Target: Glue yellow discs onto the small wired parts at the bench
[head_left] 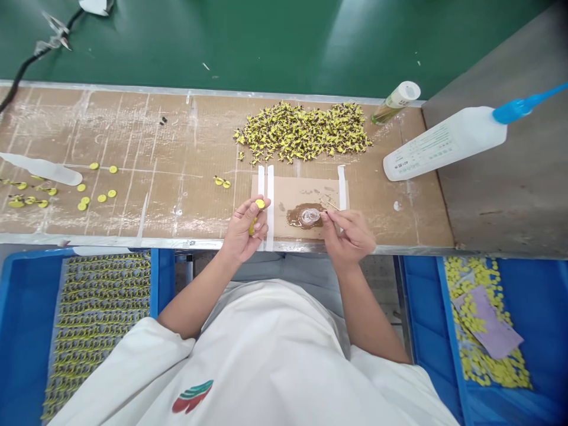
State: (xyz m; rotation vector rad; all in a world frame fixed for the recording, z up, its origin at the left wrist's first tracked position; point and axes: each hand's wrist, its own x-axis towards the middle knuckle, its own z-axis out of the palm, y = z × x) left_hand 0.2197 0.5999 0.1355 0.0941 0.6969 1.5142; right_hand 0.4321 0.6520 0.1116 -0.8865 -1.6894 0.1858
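Between thumb and forefinger, my left hand pinches a small round yellow disc. More yellow shows lower down, inside its curled fingers. My right hand grips a thin wooden stick like a toothpick, its tip by a clear, wet blob. Around the blob spreads a dark wet stain on a cardboard sheet, held with white tape strips. Another thin stick shows just above the right fingers. Left of the cardboard lies a pair of yellow discs with dark parts.
A heap of small yellow-and-dark pieces lies behind the cardboard. At right are a clear tube and a white bottle with blue nozzle. Yellow discs and a white bottle lie left. Blue crates flank me.
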